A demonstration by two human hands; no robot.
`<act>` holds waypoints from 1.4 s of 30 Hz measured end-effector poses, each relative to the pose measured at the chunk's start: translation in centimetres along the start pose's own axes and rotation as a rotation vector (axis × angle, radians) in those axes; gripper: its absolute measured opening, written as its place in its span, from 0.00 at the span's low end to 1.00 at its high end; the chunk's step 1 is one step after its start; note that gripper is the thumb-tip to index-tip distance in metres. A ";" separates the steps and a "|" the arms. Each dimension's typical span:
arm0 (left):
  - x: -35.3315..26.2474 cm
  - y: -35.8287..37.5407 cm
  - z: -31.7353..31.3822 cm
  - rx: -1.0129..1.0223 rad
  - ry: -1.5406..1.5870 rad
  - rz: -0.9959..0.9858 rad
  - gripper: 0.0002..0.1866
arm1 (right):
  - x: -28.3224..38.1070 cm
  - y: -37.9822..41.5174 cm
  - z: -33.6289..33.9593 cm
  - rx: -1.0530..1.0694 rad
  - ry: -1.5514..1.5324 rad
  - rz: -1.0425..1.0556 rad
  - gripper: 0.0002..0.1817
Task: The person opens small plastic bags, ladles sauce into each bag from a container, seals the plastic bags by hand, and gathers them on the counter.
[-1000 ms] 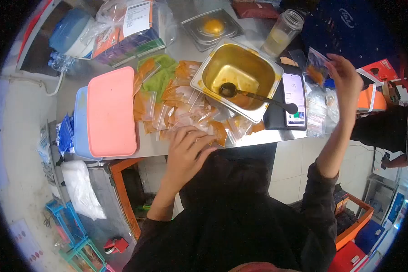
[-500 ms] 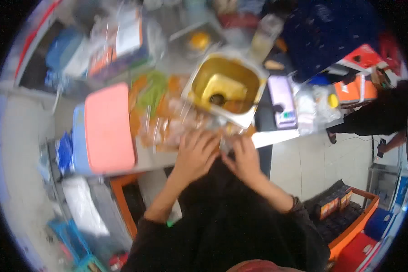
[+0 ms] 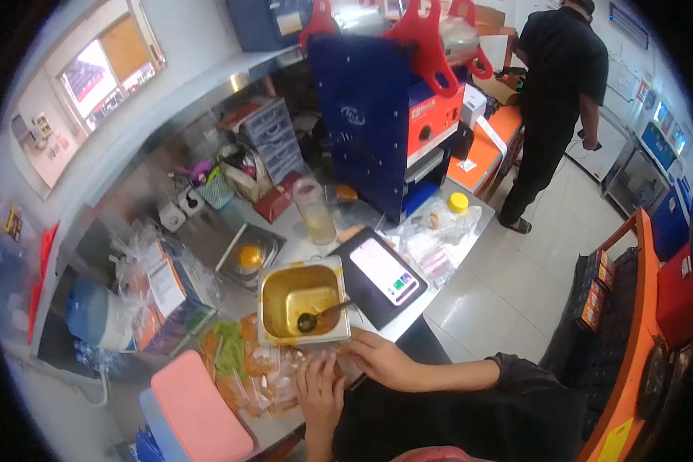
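My left hand [image 3: 320,389] is bent over the front edge of a spread of small clear plastic bags [image 3: 262,381] with orange-brown sauce in them. Close beside it, my right hand [image 3: 379,360] pinches at the same small sauce bag [image 3: 345,362], which is mostly hidden by the fingers. Just beyond my hands stands a square metal pan [image 3: 300,279] with yellow-brown residue. A dark ladle [image 3: 308,322] rests inside it, its handle leaning over the right rim. A green cloth-like item [image 3: 227,346] lies among the bags.
A pink-lidded container [image 3: 200,408] sits at the left. Right of the pan lies a phone [image 3: 377,266] on a black surface. A clear tumbler [image 3: 313,212] and a blue sealing machine [image 3: 358,115] stand behind. A person in black [image 3: 558,85] stands farther off.
My view has lifted and swung right, bringing the blue machine and the standing person fully into sight. Both hands stay close together at the bags.
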State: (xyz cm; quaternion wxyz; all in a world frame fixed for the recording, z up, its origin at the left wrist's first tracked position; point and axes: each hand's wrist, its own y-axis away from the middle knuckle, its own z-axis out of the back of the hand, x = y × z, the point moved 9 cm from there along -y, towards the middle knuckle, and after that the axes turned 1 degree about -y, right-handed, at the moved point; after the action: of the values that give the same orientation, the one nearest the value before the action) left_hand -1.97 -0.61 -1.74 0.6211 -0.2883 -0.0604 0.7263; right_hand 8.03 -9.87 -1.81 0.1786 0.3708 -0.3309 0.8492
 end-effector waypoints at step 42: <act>7.2 9.3 8.6 -0.393 0.084 -0.029 0.10 | 8.0 -3.2 -12.4 0.580 -0.484 0.150 0.11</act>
State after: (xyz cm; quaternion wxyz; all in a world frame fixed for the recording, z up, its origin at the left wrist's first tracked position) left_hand -14.70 6.39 -1.29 0.5651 -0.4333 -0.1790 0.6789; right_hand -1.83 1.46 -0.70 -0.0796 0.5704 -0.1356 0.8062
